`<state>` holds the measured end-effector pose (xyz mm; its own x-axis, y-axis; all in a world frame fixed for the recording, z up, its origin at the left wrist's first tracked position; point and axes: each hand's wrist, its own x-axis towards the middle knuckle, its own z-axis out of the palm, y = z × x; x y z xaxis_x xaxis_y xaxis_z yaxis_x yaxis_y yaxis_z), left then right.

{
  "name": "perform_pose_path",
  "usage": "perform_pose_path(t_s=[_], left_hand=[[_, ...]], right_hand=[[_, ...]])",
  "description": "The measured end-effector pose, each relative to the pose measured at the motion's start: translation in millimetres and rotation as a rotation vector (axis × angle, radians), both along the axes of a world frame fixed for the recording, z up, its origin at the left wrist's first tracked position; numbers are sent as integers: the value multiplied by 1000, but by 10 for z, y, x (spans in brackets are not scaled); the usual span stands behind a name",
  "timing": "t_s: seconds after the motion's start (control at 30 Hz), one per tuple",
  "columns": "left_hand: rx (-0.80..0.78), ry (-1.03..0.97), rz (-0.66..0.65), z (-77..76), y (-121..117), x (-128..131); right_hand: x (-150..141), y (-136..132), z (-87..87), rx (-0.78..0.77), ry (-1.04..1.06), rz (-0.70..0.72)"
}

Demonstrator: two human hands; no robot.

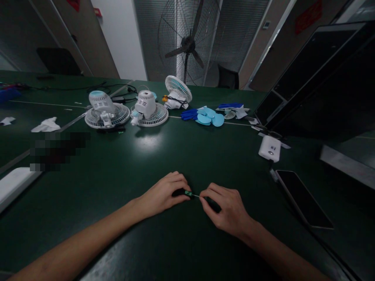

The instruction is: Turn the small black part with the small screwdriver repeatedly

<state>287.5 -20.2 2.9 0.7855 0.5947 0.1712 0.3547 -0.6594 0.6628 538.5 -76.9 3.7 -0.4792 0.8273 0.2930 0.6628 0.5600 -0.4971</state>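
My left hand (171, 191) is just left of the table's near middle, its thumb and fingers closed on a small green circuit board (188, 193). Opposite it, my right hand (227, 205) pinches a thin, pale, wire-like piece (196, 196). That piece spans the short gap between my fingertips, and its left end meets or nearly meets the board. Whether it is a wire or a slim tool shaft I cannot tell. Both hands are low over the dark green table (140, 242), and dark gaps inside the two grips hide detail.
Small white fans (151, 113) lie along the far side of the table. Beside them are light-blue fan blades (209, 116) and blue-and-white gloves (233, 109). To the right are a white power bank (270, 148), a phone (303, 199) and a large black screen (328, 82).
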Motion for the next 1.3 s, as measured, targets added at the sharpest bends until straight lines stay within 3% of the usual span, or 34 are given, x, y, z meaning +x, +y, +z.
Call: perform_pose_path(t_s=[0.17, 0.67, 1.07, 1.3], left_hand=[[7, 20, 9, 5, -2, 10], [17, 32, 17, 29, -9, -10], [33, 25, 0, 4, -15, 3], [20, 41, -10, 43, -69, -37]], right_hand=[[-82, -51, 17, 34, 51, 111], [78, -1, -30, -12, -24, -9], [-116, -52, 52, 103, -8, 86], [-12, -36, 14, 95, 3, 74]])
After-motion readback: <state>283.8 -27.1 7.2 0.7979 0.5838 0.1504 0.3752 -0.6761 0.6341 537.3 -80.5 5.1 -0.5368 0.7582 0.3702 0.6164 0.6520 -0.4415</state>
